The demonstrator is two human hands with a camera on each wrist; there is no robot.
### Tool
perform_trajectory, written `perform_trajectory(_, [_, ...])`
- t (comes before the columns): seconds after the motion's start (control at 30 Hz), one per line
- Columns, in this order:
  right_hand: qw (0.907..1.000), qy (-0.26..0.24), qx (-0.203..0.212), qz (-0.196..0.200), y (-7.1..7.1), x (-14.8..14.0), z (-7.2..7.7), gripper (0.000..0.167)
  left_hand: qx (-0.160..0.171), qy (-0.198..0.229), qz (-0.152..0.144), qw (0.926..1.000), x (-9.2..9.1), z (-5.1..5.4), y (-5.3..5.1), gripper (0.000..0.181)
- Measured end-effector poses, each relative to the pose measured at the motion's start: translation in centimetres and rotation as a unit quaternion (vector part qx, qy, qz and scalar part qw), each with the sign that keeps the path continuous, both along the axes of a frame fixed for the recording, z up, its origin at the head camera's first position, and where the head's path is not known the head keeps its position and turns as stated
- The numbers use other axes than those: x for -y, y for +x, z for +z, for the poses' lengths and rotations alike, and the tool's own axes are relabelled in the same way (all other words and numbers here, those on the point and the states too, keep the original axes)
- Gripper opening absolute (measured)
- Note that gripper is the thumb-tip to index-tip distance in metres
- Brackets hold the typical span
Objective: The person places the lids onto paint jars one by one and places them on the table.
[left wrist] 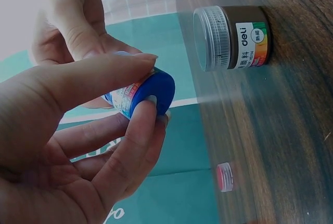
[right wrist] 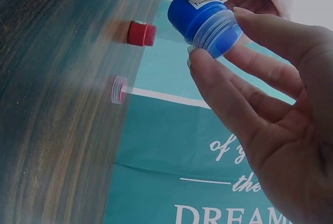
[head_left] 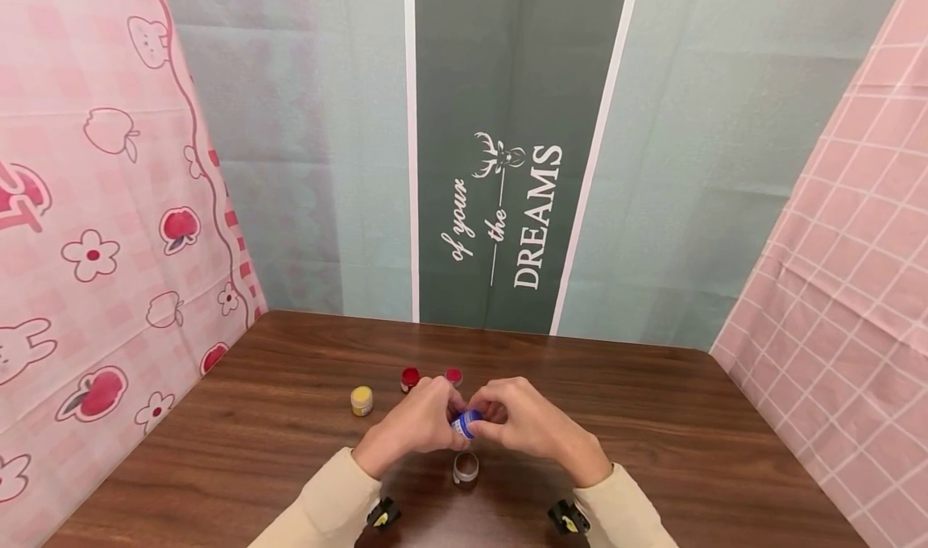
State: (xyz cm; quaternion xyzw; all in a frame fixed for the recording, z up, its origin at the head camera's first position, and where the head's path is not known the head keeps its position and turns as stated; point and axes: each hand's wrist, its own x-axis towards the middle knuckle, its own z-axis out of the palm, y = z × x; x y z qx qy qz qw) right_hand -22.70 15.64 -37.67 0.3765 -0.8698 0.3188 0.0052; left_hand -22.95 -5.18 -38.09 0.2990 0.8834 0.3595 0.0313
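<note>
Above the wooden table, both hands hold a small blue paint jar (head_left: 466, 425). My left hand (head_left: 426, 417) grips the blue body (left wrist: 161, 89) between thumb and fingers. My right hand (head_left: 532, 421) pinches the clear ridged lid (right wrist: 216, 32) at the jar's other end; the lid is on the jar, which is tilted. Just below the hands stands a brown paint jar (head_left: 466, 471) with a clear lid. Beyond the left hand is a red paint jar (right wrist: 141, 34), seemingly lidless. A clear lid with red inside (right wrist: 119, 89) lies apart from it.
A yellow paint jar (head_left: 362, 401) stands to the left on the brown wooden table (head_left: 652, 435). Behind the table hangs a green and grey cloth (head_left: 493, 72) with lettering. Pink patterned cloths (head_left: 94, 209) close off both sides.
</note>
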Motion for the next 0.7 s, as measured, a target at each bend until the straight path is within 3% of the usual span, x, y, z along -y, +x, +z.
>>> perform_trajectory(0.4, [0.9999,0.001,-0.01,0.001,-0.16,-0.21,0.02,0.018,0.004,0.003,0.0,1.0,0.02,0.18,0.11,0.012])
perform_trajectory(0.7, [0.9985,-0.034,-0.01,0.041,-0.2,-0.58,0.22,0.029,0.013,-0.003,0.009,0.9999,0.24,0.4,0.12,0.021])
